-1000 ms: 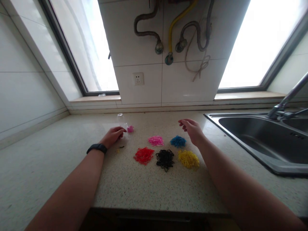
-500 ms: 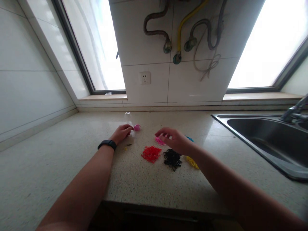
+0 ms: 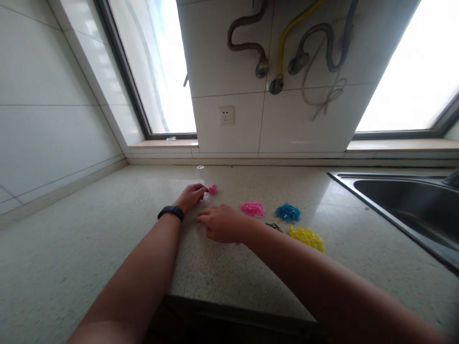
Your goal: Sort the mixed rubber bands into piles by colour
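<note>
My left hand (image 3: 192,197), with a black band on its wrist, rests on the counter with thumb and fingers pinched together. By its fingertips is a small pink thing (image 3: 213,189), with something clear under the fingers that I cannot make out. Just behind stands a clear cup (image 3: 200,173). My right hand (image 3: 223,223) reaches across to the left, fingertips drawn together on the counter at a tiny yellow bit. Under and beyond my right forearm lie heaps of small bands: pink (image 3: 253,208), blue (image 3: 288,212), yellow (image 3: 307,237) and black (image 3: 274,227), the black mostly hidden.
A steel sink (image 3: 405,210) is set into the speckled counter (image 3: 215,272) on the right. The tiled wall behind has a socket (image 3: 226,115) and hanging hoses (image 3: 283,48). The counter's front edge runs below my forearms.
My right hand has moved left and nearer me, from above the pink bands to the small bits beside my left hand. It now covers the red heap. The view has shifted slightly left.
</note>
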`<action>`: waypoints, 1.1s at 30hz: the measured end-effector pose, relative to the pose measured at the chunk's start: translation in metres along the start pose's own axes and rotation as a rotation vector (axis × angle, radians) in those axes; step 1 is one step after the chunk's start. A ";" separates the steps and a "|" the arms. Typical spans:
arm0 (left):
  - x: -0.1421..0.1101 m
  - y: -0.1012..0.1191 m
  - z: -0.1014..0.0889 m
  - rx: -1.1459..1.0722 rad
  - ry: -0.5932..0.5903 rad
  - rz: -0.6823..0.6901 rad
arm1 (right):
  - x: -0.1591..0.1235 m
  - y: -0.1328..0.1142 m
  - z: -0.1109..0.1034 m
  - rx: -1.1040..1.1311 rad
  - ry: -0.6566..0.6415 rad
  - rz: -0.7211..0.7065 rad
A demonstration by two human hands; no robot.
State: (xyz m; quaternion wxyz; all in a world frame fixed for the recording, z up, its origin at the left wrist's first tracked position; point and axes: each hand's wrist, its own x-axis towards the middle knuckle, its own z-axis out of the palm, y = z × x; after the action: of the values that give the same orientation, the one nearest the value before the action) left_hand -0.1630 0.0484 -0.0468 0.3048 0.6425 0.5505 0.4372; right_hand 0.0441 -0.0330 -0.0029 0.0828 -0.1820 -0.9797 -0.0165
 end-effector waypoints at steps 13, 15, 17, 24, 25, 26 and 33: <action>0.004 -0.006 0.001 0.006 -0.002 0.018 | 0.005 -0.012 -0.004 -0.138 -0.050 -0.022; 0.004 -0.007 0.001 0.005 -0.003 0.020 | 0.007 -0.012 -0.001 -0.132 -0.038 -0.035; 0.005 -0.008 0.000 0.004 -0.004 0.019 | 0.008 -0.012 0.002 -0.120 -0.026 -0.044; 0.005 -0.007 -0.001 0.018 -0.014 0.017 | -0.017 0.005 -0.011 0.076 0.099 -0.024; 0.004 -0.006 -0.002 0.023 -0.015 0.016 | -0.026 0.010 -0.016 0.138 0.119 -0.013; 0.004 -0.005 -0.002 0.028 -0.017 0.014 | -0.036 0.016 -0.022 0.203 0.144 0.007; 0.000 0.000 -0.001 0.024 -0.015 -0.008 | -0.116 0.064 -0.045 0.613 0.469 0.403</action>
State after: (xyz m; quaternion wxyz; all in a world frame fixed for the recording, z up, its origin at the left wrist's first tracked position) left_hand -0.1644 0.0487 -0.0462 0.3027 0.6473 0.5560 0.4246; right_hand 0.1812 -0.0174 0.0223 0.3549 -0.3280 -0.8388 0.2507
